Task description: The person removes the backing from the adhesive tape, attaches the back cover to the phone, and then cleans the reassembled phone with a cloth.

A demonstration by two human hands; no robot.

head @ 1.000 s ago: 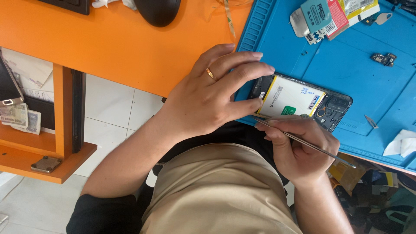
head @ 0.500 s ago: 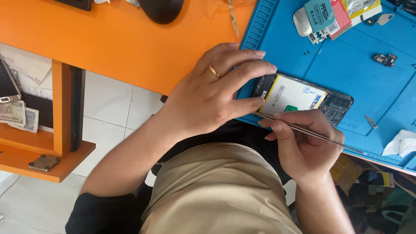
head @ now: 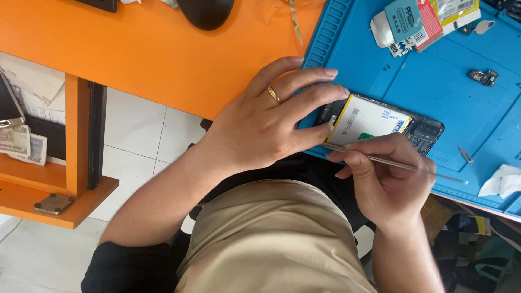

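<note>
An opened phone (head: pixel 380 122) with its back off and a white battery showing lies on a blue repair mat (head: pixel 434 87) near the mat's front edge. My left hand (head: pixel 271 119), wearing a gold ring, is clamped over the phone's left end with fingers along its upper and lower edges. My right hand (head: pixel 391 179) grips a thin metal prying tool (head: pixel 369 157) like a pen; its tip rests at the phone's lower left edge, next to my left thumb.
The mat sits on an orange desk (head: pixel 152 49). On the mat lie small packages (head: pixel 418 21), a small circuit part (head: pixel 483 76), a metal pick (head: pixel 465 154) and a white tissue (head: pixel 502 182). A dark mouse (head: pixel 206 12) rests on the desk. A lower shelf (head: pixel 32 179) holds banknotes.
The right hand has shifted slightly left, bringing the tool tip closer to the left thumb at the phone's lower edge. The left hand keeps its grip.
</note>
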